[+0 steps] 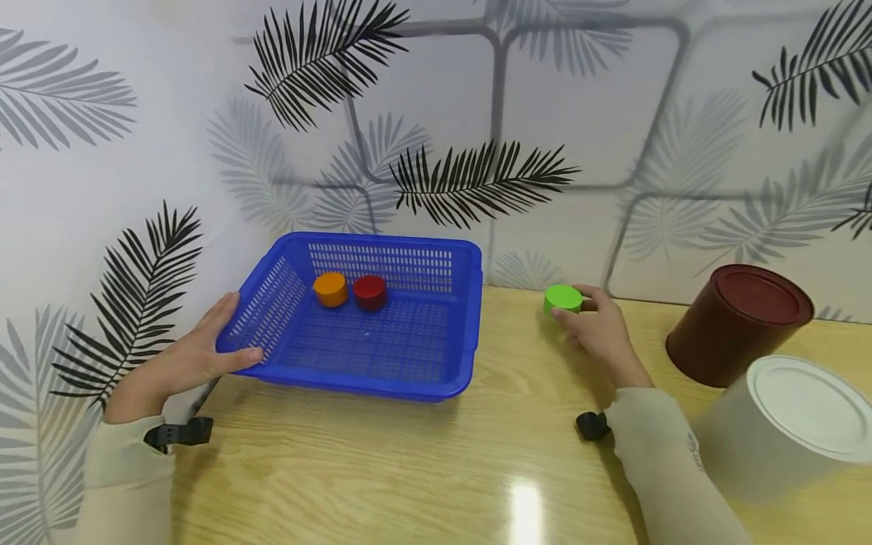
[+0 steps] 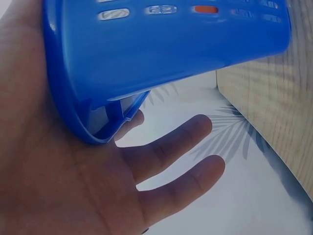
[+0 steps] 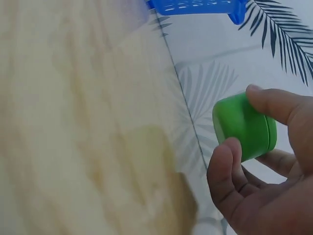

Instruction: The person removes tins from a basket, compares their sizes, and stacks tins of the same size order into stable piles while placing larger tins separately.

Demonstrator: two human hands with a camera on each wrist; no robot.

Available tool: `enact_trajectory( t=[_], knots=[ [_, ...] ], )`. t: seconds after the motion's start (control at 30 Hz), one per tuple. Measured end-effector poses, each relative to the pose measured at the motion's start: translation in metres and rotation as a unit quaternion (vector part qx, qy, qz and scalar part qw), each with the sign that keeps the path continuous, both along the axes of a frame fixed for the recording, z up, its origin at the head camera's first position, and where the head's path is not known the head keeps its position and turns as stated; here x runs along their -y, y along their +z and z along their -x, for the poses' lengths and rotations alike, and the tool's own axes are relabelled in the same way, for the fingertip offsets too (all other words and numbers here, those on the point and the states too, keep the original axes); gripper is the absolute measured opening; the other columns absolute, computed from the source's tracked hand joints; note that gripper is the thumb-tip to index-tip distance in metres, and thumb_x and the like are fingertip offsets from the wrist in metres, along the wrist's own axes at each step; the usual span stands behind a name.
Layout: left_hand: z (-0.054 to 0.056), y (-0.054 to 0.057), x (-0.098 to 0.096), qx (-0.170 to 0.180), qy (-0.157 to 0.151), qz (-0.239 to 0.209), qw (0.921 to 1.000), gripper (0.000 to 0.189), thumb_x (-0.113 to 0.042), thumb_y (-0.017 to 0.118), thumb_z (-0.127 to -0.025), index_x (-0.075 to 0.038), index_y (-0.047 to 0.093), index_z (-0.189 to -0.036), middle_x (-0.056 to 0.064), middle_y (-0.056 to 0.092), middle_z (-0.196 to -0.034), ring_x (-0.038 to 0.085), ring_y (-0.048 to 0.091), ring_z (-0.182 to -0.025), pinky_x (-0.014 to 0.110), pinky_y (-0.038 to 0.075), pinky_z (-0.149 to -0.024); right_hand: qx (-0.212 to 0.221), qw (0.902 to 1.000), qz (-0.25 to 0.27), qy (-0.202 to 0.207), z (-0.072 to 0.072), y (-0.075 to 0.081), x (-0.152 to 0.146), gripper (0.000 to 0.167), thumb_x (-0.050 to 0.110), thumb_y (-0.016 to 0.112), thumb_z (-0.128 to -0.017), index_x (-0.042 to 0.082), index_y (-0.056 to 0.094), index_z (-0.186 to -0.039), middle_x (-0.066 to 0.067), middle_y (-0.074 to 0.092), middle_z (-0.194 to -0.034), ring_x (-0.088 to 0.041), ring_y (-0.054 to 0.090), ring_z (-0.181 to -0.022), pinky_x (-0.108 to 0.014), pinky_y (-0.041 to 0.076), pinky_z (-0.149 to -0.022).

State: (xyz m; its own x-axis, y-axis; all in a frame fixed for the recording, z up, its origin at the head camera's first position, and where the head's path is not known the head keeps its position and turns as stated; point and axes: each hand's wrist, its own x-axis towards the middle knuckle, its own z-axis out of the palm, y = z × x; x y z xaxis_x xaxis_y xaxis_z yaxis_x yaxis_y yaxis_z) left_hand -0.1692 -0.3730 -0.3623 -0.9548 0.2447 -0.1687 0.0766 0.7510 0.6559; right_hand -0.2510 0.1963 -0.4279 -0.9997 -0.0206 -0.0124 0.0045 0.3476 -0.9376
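My right hand [image 1: 599,325] pinches a small green cylinder [image 1: 563,300] between thumb and fingertips, right of the basket. In the right wrist view the cylinder [image 3: 244,126] shows a thin seam near one end; it appears raised off the table. My left hand [image 1: 194,356] rests against the left front corner of a blue plastic basket [image 1: 368,386]. The left wrist view shows that hand's fingers [image 2: 171,152] straight and spread, with the basket corner against the palm. Inside the basket, an orange cylinder [image 1: 330,290] and a dark red cylinder [image 1: 370,293] stand side by side near its back wall.
A large dark red lidded tub [image 1: 739,325] and a large white lidded tub [image 1: 783,431] stand on the right, close to my right forearm. A leaf-patterned wall [image 1: 545,227] borders the back of the wooden table [image 1: 409,469].
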Motion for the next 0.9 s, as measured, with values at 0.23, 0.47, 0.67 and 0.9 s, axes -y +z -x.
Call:
enact_trajectory(
  t=[0.23,0.47,0.67,0.9],
  knots=[
    [-0.0005,0.0062,-0.0006,-0.005,-0.004,-0.007,1.0000,0.112,-0.039,0.069,-0.095,-0.010,-0.018,-0.159,0.022,-0.021,-0.164,0.048,-0.016,-0.148,0.077,0.004,-0.107,-0.005,0.9999,-0.006,0.007,-0.0018,-0.0013,-0.0027,0.067,0.021,0.071,-0.097,-0.001,0.039,-0.151,-0.028,0.047,-0.134,-0.017,0.063,-0.074,-0.026,0.056,-0.065],
    [-0.0008,0.0048,-0.0035,0.004,-0.001,-0.005,1.0000,0.112,-0.040,0.069,-0.095,-0.011,-0.019,-0.159,0.022,-0.022,-0.163,0.048,-0.017,-0.147,0.077,0.004,-0.107,0.015,0.9999,0.007,-0.003,-0.0035,-0.0065,-0.0055,0.067,0.016,0.072,-0.096,-0.002,0.039,-0.151,-0.028,0.049,-0.135,-0.014,0.063,-0.073,-0.025,0.057,-0.067],
    [-0.0014,0.0036,-0.0042,0.005,0.003,-0.001,1.0000,0.113,-0.042,0.068,-0.095,-0.010,-0.019,-0.159,0.023,-0.022,-0.163,0.049,-0.016,-0.147,0.077,0.004,-0.107,0.020,0.9998,0.004,-0.003,-0.0039,-0.0089,-0.0069,0.069,0.015,0.071,-0.096,0.001,0.037,-0.154,-0.028,0.049,-0.139,-0.015,0.064,-0.075,-0.025,0.057,-0.069],
    [-0.0026,0.0037,-0.0042,0.010,0.004,-0.003,0.9999,0.113,-0.041,0.069,-0.095,-0.012,-0.020,-0.159,0.021,-0.023,-0.163,0.048,-0.017,-0.147,0.077,0.005,-0.106,0.032,0.9994,0.012,-0.004,-0.0052,-0.0077,-0.0082,0.070,0.014,0.072,-0.095,0.002,0.037,-0.155,-0.026,0.049,-0.142,-0.013,0.063,-0.076,-0.024,0.057,-0.069]
  ],
)
